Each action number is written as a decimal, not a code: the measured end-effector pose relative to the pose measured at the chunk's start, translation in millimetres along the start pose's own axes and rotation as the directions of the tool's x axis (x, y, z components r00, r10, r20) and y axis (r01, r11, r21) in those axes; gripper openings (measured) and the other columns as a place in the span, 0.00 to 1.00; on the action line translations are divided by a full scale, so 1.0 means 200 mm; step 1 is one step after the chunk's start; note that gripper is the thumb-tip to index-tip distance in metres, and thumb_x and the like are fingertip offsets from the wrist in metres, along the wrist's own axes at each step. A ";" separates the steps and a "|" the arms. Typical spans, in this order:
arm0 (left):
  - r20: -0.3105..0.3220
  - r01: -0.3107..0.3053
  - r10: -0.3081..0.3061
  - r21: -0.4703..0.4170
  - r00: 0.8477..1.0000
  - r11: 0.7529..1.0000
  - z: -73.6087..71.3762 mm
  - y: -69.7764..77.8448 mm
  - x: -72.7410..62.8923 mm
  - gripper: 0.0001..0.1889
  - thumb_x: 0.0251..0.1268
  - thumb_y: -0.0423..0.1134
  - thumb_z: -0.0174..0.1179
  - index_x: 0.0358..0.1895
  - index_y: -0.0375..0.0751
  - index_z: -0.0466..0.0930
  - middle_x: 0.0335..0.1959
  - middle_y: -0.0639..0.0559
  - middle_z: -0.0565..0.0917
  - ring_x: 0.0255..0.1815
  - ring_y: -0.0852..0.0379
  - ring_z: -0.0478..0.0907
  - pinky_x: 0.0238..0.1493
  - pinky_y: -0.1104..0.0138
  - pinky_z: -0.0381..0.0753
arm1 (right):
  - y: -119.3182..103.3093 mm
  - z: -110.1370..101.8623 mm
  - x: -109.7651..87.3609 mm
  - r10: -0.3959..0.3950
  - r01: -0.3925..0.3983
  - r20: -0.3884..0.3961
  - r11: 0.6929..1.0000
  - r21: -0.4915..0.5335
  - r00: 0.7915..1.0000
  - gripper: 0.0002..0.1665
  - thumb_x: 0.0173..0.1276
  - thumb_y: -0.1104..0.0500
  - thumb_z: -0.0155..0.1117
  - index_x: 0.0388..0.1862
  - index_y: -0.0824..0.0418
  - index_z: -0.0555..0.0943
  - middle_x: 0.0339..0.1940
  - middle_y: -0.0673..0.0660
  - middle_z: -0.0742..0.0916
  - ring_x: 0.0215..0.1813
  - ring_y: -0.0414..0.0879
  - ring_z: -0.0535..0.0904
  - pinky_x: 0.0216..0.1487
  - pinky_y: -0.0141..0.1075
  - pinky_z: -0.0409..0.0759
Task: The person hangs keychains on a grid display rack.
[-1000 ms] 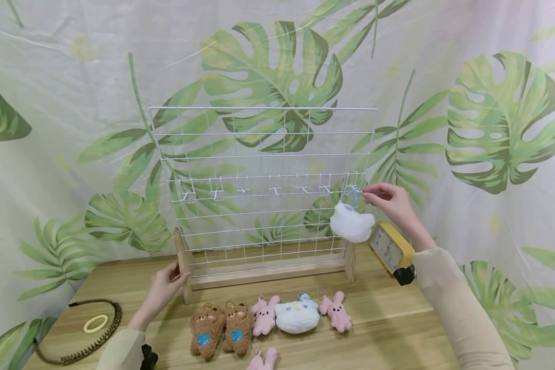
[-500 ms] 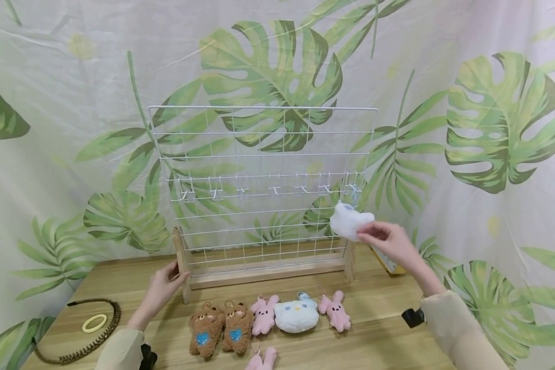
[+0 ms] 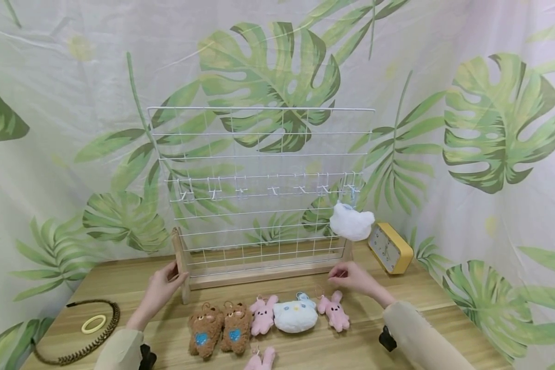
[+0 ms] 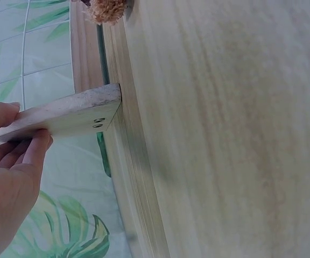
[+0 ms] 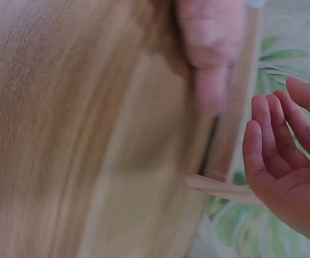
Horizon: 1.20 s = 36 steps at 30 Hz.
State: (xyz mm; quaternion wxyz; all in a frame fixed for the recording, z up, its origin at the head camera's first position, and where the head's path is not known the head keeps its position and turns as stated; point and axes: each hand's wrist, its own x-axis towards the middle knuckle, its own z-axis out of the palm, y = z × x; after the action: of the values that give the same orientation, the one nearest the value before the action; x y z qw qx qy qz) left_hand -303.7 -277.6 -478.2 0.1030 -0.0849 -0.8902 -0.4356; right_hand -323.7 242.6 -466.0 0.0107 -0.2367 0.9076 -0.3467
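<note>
My left hand (image 3: 159, 287) pinches the wooden end post (image 4: 74, 110) of a white wire grid rack (image 3: 263, 211), thumb on one side and fingers on the other. My right hand (image 3: 355, 280) holds nothing; its fingers are loosely bent just above a pink plush bunny (image 3: 336, 314) with a thin loop. In the right wrist view that bunny (image 5: 211, 48) is blurred, beside the fingertips. A white plush charm (image 3: 351, 222) hangs by its blue strap from the rightmost of several hooks on the grid. A white plush with a blue bow (image 3: 296, 315) lies left of the bunny.
Two brown plush bears (image 3: 206, 331) and another pink bunny (image 3: 262, 314) lie along the row; one more bunny (image 3: 261, 359) is cut off by the lower edge. A yellow clock (image 3: 390, 249) stands right. A braided headband (image 3: 106, 334) and yellow ring (image 3: 94, 324) lie left.
My right hand has left the strap at the hook, touched the hanging white plush, then come down and left to the pink bunny. The left hand stays on the post.
</note>
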 end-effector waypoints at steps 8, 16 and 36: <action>-0.008 -0.006 0.006 -0.008 1.000 1.000 0.00 -0.01 0.00 0.26 0.75 0.38 0.55 0.66 0.21 0.68 0.62 0.22 0.75 0.65 0.30 0.74 0.59 0.53 0.81 | 0.03 0.11 0.08 0.079 -0.075 0.068 0.995 -0.059 0.995 0.07 0.63 0.56 0.71 0.31 0.58 0.87 0.25 0.49 0.87 0.27 0.34 0.76 0.30 0.27 0.76; -0.001 0.014 -0.014 0.008 1.000 1.000 0.00 -0.01 0.01 0.27 0.76 0.40 0.55 0.69 0.23 0.66 0.63 0.25 0.75 0.65 0.32 0.74 0.60 0.52 0.81 | -0.02 0.16 0.11 0.124 -0.119 0.028 0.983 -0.137 0.992 0.08 0.56 0.60 0.77 0.22 0.60 0.86 0.20 0.49 0.86 0.24 0.36 0.74 0.27 0.26 0.75; 0.039 0.099 -0.094 -0.150 0.995 0.984 -0.01 -0.03 0.00 0.34 0.76 0.43 0.55 0.74 0.24 0.56 0.68 0.24 0.69 0.70 0.33 0.69 0.55 0.74 0.81 | -0.08 0.10 0.05 0.052 -0.046 0.049 0.992 -0.116 0.997 0.07 0.63 0.64 0.68 0.25 0.61 0.84 0.21 0.51 0.86 0.24 0.34 0.74 0.25 0.26 0.73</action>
State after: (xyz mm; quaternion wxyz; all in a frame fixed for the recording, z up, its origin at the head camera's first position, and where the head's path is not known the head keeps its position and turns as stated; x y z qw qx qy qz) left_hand -304.8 -282.2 -481.5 0.0609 -0.0562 -0.8590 -0.5051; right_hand -323.2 216.0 -469.6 0.0290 -0.2235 0.9310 -0.2872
